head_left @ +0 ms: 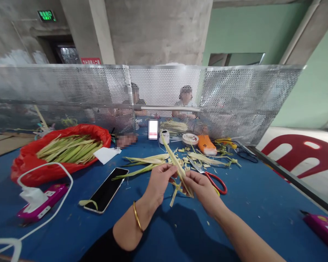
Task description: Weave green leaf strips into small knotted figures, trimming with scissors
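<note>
While left hand [159, 182] and right hand [201, 188] pinch leaf strip [171, 153], scissors [218, 185] nearby

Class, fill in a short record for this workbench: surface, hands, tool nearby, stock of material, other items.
Surface: blue table
Hands: left hand and right hand both pinch one leaf strip
Tool nearby: red-handled scissors, lying on the table just beyond the right hand
Stock: green leaf strips in a red bag
Other: phone, face up, left of the hands
</note>
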Action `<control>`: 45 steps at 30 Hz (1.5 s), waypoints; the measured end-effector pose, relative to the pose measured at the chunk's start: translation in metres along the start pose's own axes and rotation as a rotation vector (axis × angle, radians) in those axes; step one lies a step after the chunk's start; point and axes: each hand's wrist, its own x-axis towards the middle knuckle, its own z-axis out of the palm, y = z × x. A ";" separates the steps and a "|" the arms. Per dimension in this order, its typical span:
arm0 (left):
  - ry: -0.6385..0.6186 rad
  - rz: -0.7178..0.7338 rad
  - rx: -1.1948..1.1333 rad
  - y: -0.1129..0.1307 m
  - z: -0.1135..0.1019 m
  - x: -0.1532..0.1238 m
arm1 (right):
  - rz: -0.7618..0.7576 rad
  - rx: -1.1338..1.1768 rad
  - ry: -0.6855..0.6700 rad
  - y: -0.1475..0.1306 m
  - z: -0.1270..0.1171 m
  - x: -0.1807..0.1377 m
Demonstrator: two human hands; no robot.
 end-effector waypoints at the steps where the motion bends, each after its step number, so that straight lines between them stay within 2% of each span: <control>1: -0.009 -0.002 0.002 0.000 0.000 0.000 | -0.057 -0.041 0.003 0.001 0.000 0.001; 5: -0.029 -0.004 -0.003 -0.001 0.001 -0.001 | -0.229 -0.185 0.111 0.006 0.001 0.001; 7: -0.025 -0.006 -0.033 -0.003 0.001 -0.001 | -0.206 -0.198 0.139 0.005 0.001 -0.001; 10: -0.036 -0.008 -0.081 -0.004 0.000 0.000 | -0.111 -0.124 0.108 -0.001 0.001 -0.005; 12: -0.050 -0.013 -0.098 -0.003 0.000 0.001 | -0.105 -0.128 0.111 -0.003 0.002 -0.006; 17: -0.095 -0.026 0.015 -0.003 0.002 -0.002 | -0.241 -0.309 0.111 0.003 0.003 -0.008; 22: -0.061 0.040 0.149 -0.005 0.004 -0.005 | -0.335 -0.509 0.091 0.005 0.000 -0.008; 25: -0.102 0.001 0.111 -0.004 0.005 -0.007 | -0.390 -0.696 0.146 0.000 -0.004 -0.009; 28: -0.144 -0.045 0.090 -0.002 0.004 -0.007 | -0.398 -0.794 0.261 -0.002 -0.009 -0.009; 31: -0.122 -0.049 0.094 -0.002 0.003 -0.005 | -0.374 -0.713 0.274 -0.001 -0.011 -0.007; 36: -0.073 -0.027 0.124 -0.001 0.003 -0.005 | -0.292 -0.345 0.123 -0.001 -0.006 -0.005; 39: -0.058 -0.033 0.125 0.001 0.004 -0.005 | -0.245 -0.352 0.050 -0.002 -0.004 -0.006; 41: -0.046 -0.030 0.133 0.002 0.005 -0.005 | -0.268 -0.405 0.083 -0.002 -0.005 -0.006; 45: -0.055 -0.017 0.126 0.004 0.005 -0.005 | -0.304 -0.358 0.251 0.000 -0.011 -0.003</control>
